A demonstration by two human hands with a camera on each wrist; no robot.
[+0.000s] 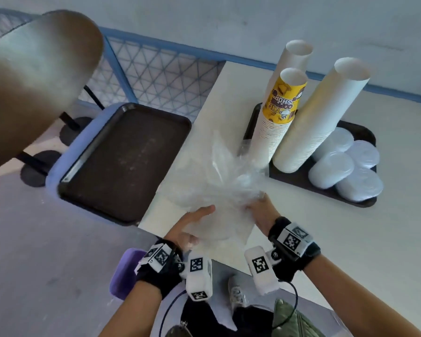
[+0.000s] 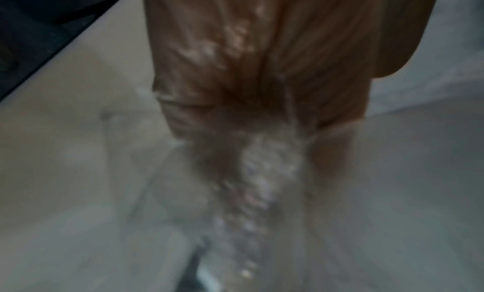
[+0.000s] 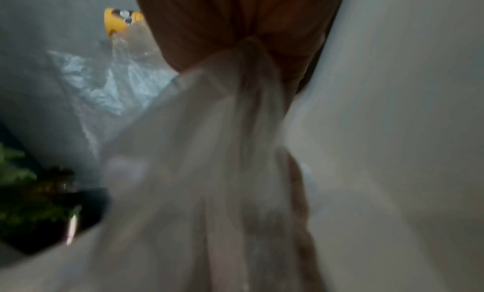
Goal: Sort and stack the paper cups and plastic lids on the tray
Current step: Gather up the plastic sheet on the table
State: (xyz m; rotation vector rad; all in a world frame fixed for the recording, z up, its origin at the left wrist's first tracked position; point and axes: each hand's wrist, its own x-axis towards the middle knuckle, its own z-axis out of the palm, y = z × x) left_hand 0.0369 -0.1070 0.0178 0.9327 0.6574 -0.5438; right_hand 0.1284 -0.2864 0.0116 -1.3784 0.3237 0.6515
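Both hands hold a crumpled clear plastic bag point(image 1: 219, 186) over the white table point(image 1: 350, 251). My left hand point(image 1: 192, 227) grips its near end from the left, and my right hand point(image 1: 258, 210) bunches it from the right. In the wrist views the bag point(image 2: 251, 172) point(image 3: 209, 151) is a blurred film gathered in each fist. On the dark tray point(image 1: 301, 183) at the right stand three tall stacks of paper cups: a white one point(image 1: 319, 122), one topped by a yellow printed cup point(image 1: 277, 117), and one behind point(image 1: 294, 57). Stacks of white plastic lids point(image 1: 345, 166) lie beside them.
A second dark tray point(image 1: 122, 161), with nothing on it, rests on a purple stool at the left. A round brown tabletop point(image 1: 34, 76) looms at the upper left. A blue mesh fence point(image 1: 161, 74) runs behind. A purple stool point(image 1: 124, 271) and a shoe are below.
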